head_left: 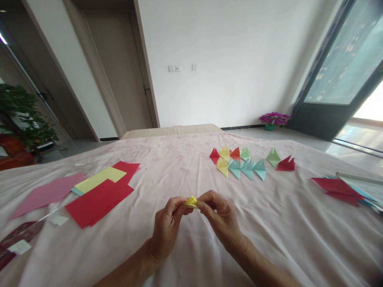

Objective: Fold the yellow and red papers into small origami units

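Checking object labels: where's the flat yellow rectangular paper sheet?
Head view, left of the person's left hand: the yellow sheet lies among flat red paper sheets, just right of the flat pink paper.

The yellow paper [192, 201] is a small, compact piece, folded into layers. Its upper part, toward twelve o'clock, is bright yellow and stands up in a short, creased peak; along its six o'clock side runs a paler, slightly curved edge. It sits straight toward six o'clock from the middle of the view, with its long way running roughly from nine to three. The left hand [168, 225] pinches its nine o'clock end and the right hand [223, 221] its three o'clock end. Fingers cover both ends, so its full outline is hidden.
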The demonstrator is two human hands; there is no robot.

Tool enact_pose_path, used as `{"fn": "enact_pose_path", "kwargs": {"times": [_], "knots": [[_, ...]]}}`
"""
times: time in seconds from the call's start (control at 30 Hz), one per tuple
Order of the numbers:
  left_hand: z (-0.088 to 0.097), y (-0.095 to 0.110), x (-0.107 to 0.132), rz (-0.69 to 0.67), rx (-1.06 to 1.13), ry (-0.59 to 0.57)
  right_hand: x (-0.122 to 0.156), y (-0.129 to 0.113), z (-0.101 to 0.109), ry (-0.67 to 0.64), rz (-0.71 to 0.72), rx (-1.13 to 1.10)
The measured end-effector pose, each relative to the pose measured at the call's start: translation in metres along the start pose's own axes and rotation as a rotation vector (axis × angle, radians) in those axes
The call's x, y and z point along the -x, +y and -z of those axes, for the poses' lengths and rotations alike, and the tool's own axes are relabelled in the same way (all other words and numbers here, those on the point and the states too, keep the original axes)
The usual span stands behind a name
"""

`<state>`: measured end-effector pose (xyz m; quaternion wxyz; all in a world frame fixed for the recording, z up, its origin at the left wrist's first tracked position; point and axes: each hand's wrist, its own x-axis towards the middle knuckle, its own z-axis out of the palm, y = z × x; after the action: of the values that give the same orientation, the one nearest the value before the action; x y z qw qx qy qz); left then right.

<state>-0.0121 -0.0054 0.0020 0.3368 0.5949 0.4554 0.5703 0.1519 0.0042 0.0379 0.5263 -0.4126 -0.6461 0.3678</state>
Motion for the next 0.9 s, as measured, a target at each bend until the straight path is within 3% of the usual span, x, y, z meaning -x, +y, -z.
{"fn": "enact_pose_path", "kwargs": {"times": [0.33, 0.7, 0.9], "knots": [[0.0037, -0.0005, -0.0001, -0.06, -0.064, -0.039, -0.0003, 0.0006, 0.0014, -0.004, 0.002, 0.013], [0.0053, 0.0032, 0.0004, -0.244, -0.169, -0.106, -0.0013, -0.0045, 0.0043, 0.01, 0.163, 0.088], [0.0056, -0.0059, -0.0008, -0.366, -0.178, -0.117, -0.0021, -0.0057, 0.0041, -0.007, 0.203, 0.084]]}}
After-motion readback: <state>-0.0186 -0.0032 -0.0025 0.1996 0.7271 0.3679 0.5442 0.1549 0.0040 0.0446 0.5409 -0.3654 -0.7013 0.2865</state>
